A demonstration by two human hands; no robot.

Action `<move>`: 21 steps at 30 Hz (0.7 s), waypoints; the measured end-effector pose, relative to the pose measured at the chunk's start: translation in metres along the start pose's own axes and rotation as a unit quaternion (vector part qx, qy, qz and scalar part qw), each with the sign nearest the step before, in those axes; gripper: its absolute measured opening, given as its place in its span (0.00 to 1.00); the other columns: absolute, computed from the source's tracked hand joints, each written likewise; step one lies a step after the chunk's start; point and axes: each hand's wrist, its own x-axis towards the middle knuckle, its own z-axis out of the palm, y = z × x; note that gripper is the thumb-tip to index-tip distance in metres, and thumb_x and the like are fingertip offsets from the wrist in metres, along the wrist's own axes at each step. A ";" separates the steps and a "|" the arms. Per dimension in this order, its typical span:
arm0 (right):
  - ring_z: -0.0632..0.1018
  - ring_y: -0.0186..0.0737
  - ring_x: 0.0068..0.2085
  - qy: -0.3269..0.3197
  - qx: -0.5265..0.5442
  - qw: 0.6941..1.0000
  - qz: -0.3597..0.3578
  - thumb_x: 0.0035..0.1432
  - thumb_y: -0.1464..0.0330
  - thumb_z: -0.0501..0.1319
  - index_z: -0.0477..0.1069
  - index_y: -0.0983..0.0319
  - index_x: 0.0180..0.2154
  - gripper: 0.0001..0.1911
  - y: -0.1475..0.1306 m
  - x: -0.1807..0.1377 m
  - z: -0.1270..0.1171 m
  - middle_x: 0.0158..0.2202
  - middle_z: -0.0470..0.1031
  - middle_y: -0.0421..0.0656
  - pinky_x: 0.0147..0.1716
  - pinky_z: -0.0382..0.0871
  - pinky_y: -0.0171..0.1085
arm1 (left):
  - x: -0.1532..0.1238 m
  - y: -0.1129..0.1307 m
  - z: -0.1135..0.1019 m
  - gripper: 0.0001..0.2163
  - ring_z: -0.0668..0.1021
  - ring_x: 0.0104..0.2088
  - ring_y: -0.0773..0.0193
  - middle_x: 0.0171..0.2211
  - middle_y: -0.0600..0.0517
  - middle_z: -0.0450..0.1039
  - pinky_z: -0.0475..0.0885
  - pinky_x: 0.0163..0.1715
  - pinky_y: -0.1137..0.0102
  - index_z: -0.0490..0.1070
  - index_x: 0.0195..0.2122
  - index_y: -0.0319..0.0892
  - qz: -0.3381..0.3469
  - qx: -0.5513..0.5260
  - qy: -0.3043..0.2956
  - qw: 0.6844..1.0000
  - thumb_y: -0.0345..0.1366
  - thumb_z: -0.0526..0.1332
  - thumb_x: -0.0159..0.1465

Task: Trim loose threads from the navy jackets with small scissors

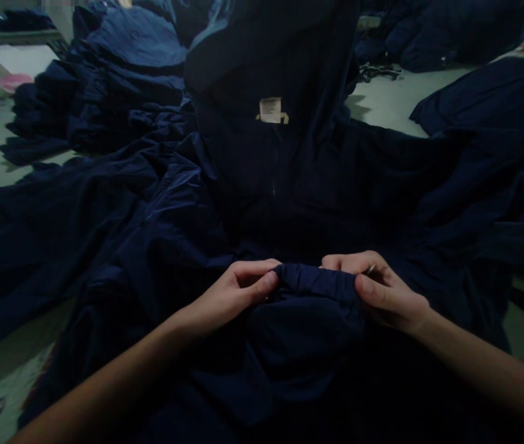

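Observation:
A dark navy jacket (280,160) lies spread out in front of me, with a white label (270,110) at its collar and a zip running down the middle. My left hand (238,290) and my right hand (377,290) pinch a folded navy hem (312,282) between them. A small metal tip (371,269) shows at the fingers of my right hand. The tool it belongs to is hidden, though it could be thread snips.
Heaped navy garments (99,92) rise at the back left, and more (484,105) lie at the right. They rest on a pale worktable (395,98). A white box (7,65) and a pink item (15,82) sit at the far upper left.

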 end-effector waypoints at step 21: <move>0.63 0.28 0.23 -0.085 -0.019 0.990 0.106 0.64 0.54 0.67 0.70 0.64 0.31 0.20 -0.001 -0.005 0.015 0.23 0.65 0.36 0.21 0.55 0.29 | -0.010 0.003 -0.002 0.20 0.75 0.32 0.60 0.28 0.48 0.73 0.74 0.38 0.66 0.77 0.24 0.39 0.010 -0.004 -0.162 0.987 0.51 0.72 0.60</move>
